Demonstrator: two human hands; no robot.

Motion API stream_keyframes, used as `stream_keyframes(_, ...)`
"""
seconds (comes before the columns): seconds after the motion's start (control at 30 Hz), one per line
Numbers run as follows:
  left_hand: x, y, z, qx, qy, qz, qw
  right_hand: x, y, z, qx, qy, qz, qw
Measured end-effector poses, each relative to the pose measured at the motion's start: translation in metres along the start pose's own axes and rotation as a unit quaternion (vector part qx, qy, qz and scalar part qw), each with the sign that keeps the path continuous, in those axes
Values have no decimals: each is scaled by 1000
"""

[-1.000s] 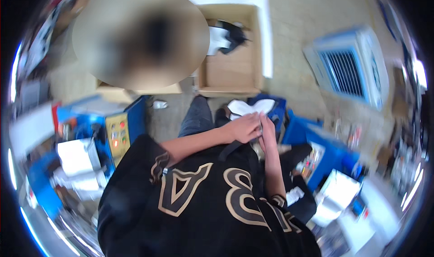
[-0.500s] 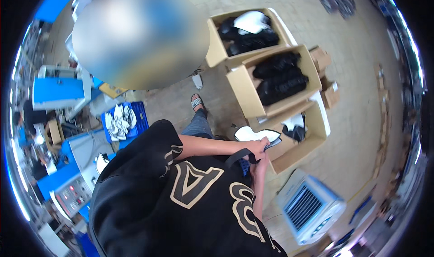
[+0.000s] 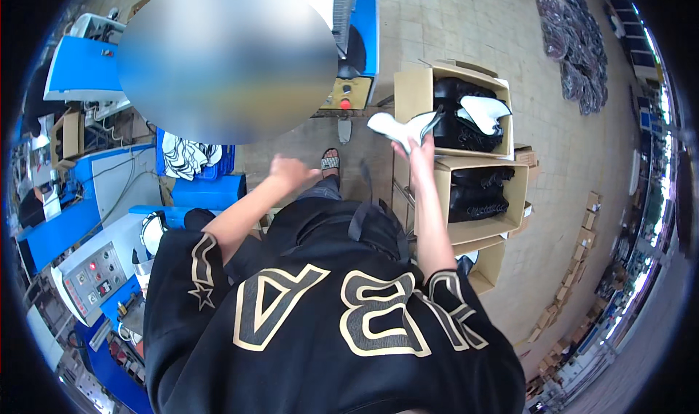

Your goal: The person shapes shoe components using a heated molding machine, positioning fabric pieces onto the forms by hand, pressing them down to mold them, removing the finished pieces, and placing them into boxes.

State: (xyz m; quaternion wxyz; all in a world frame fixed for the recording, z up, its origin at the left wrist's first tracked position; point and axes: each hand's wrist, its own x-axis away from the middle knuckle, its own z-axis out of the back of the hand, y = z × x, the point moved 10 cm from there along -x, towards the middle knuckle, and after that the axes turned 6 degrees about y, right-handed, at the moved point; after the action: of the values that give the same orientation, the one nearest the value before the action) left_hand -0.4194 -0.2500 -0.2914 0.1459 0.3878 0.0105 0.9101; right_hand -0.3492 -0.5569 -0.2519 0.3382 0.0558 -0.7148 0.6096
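My right hand [image 3: 416, 155] is closed on a curved white cut piece [image 3: 391, 128] with a dark edge and backing, its kind unclear. It holds the piece up beside the far cardboard box [image 3: 411, 97]. In that box lie black bundled pieces [image 3: 455, 90] and a similar white piece [image 3: 486, 115]. My left hand [image 3: 291, 172] hangs over the floor to the left, thumb apart from the fingers, with nothing visible in it; it is slightly blurred. A black strap [image 3: 358, 221] hangs at my waist.
A second cardboard box [image 3: 470, 233] with black bundles stands nearer, and a third box [image 3: 489, 268] is partly hidden by my right arm. On the left are a blue crate [image 3: 226, 163] of white pieces and a control panel [image 3: 95, 276]. A blue machine with a red button [image 3: 345, 104] stands ahead.
My hands were together near my waist; now they are apart. The right has moved forward with the white piece, and the left has swung out to the left. My view has turned.
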Motion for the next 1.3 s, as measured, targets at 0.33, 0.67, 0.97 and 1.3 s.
stream_keyframes(0.33,72,-127,-188,366,-6,253,895,-195,-25,-130,320,-109,17,941)
stream_keyframes(0.67,95,-7,-269,651,15,292,700,-238,-5,-278,286,-264,-159,907)
stream_keyframes(0.97,69,-58,-229,629,79,394,665,-266,-38,-273,241,-122,-4,963)
stream_keyframes(1.3,-41,-86,31,711,132,184,666,-92,-82,-155,269,-172,40,947)
